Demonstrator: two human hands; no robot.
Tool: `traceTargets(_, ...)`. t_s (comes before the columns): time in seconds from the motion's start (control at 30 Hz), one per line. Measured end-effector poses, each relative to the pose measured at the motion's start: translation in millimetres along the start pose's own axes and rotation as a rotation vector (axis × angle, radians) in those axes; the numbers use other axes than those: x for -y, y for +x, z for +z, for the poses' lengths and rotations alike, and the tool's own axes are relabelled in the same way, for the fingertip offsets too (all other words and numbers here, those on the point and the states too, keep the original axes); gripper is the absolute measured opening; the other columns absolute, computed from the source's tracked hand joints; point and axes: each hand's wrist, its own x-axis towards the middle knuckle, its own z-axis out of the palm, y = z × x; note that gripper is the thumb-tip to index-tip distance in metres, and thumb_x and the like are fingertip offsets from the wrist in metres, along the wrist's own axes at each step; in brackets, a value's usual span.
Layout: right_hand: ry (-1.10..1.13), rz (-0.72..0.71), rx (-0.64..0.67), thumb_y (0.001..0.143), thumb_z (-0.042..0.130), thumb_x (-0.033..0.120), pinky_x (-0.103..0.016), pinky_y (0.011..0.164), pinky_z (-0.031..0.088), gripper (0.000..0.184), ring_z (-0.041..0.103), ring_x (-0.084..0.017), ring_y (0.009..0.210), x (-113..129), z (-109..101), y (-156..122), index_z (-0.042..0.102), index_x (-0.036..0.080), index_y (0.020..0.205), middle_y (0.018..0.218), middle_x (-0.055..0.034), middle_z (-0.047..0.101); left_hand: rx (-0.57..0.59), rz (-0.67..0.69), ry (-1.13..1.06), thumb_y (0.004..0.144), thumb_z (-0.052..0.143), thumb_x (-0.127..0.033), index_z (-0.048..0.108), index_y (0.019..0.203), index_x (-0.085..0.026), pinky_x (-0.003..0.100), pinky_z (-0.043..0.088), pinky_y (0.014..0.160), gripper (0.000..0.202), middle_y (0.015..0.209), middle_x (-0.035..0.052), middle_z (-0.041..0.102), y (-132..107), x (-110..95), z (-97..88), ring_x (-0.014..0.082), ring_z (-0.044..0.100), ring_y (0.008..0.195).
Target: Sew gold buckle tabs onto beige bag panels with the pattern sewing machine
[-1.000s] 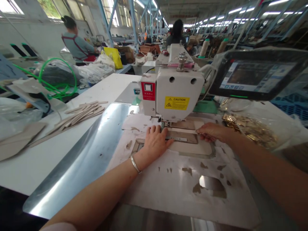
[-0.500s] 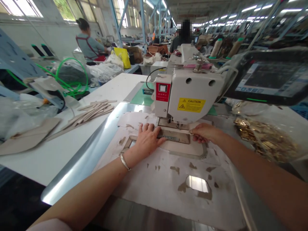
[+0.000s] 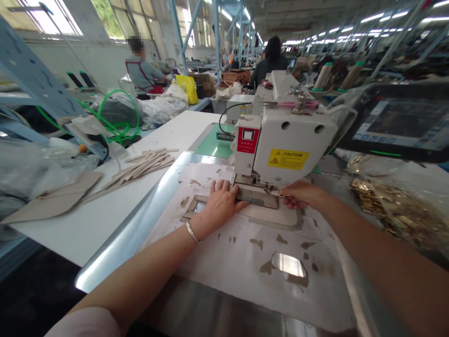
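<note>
The sheet (image 3: pixel 238 267) lies on the plate (image 3: pixel 140 224) before the sewing machine (image 3: pixel 291 140), with the left hand (image 3: pixel 221 202) at the left end of a bar (image 3: pixel 268 201) below the needle area and the right hand (image 3: pixel 298 194) at its right end. Left of the plate, strips (image 3: pixel 147 166) lie piled on the table (image 3: pixel 168 133); right of the machine, a screen (image 3: pixel 403 124) hangs above a bag of metal pieces (image 3: pixel 389 206). Behind the machine is one person (image 3: pixel 271 61), with another (image 3: pixel 143 75) farther left.

head view | worn on head | forward, downward | near left hand (image 3: pixel 221 204), right hand (image 3: pixel 300 194), white machine (image 3: pixel 298 133)
</note>
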Motion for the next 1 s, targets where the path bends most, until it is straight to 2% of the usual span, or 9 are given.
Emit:
traceTargets(0.1,0.008,0.046,-0.010,0.099,0.053,0.017,-0.015,0.044,0.042,0.014,0.056,-0.007,0.042,-8,-12,-6,0.054,0.013,0.085,0.056,0.0006,0.061,0.035,-0.001,-0.019,0.092,0.053,-0.063,0.059,0.123,-0.017,0.055,0.027,0.113,0.055,0.120,0.0148,0.057,1,-17,-2.8,0.0330,0.048,0.120)
traceTargets(0.23,0.019,0.069,-0.022,0.099,0.053,0.019,-0.016,0.046,0.043,0.015,0.057,-0.007,0.044,-21,-25,-7,0.051,0.015,0.085,0.058,0.0014,0.061,0.094,0.002,-0.066,0.095,0.047,-0.063,0.052,0.135,-0.012,0.058,0.024,0.117,0.065,0.134,0.0191,0.053,-3,-34,-5.6,0.0356,0.043,0.132)
traceTargets(0.5,0.047,0.106,-0.065,0.098,0.056,0.022,-0.018,0.047,0.042,0.013,0.057,-0.008,0.045,-46,-52,-5,0.052,0.015,0.087,0.062,0.0003,0.062,0.082,0.095,-0.074,0.096,0.047,-0.060,0.043,0.145,-0.010,0.062,0.019,0.119,0.070,0.150,0.0218,0.043,-15,-55,2.8,0.0370,0.036,0.142)
traceTargets(0.77,0.093,0.108,-0.116,0.096,0.059,0.023,-0.020,0.051,0.044,0.014,0.059,-0.009,0.049,-71,-78,-13,0.055,0.015,0.085,0.064,-0.0020,0.063,0.066,0.208,-0.084,0.096,0.050,-0.058,0.042,0.147,-0.013,0.063,0.019,0.119,0.069,0.146,0.0190,0.047,-23,-76,0.7,0.0369,0.037,0.140)
traceTargets(0.87,0.094,0.098,-0.126,0.096,0.057,0.022,-0.019,0.050,0.043,0.015,0.059,-0.009,0.049,-71,-79,-14,0.056,0.015,0.084,0.063,-0.0012,0.062,0.080,0.223,-0.067,0.094,0.053,-0.056,0.046,0.144,-0.014,0.060,0.020,0.118,0.065,0.135,0.0180,0.054,-26,-81,-5.8,0.0355,0.045,0.132)
traceTargets(1.0,0.064,0.114,-0.149,0.094,0.058,0.020,-0.018,0.046,0.042,0.012,0.057,-0.009,0.046,-68,-75,-13,0.056,0.015,0.083,0.061,-0.0001,0.061,0.131,0.247,-0.076,0.095,0.056,-0.049,0.056,0.134,-0.016,0.055,0.031,0.112,0.051,0.119,0.0145,0.060,-30,-83,-15.1,0.0333,0.054,0.117)
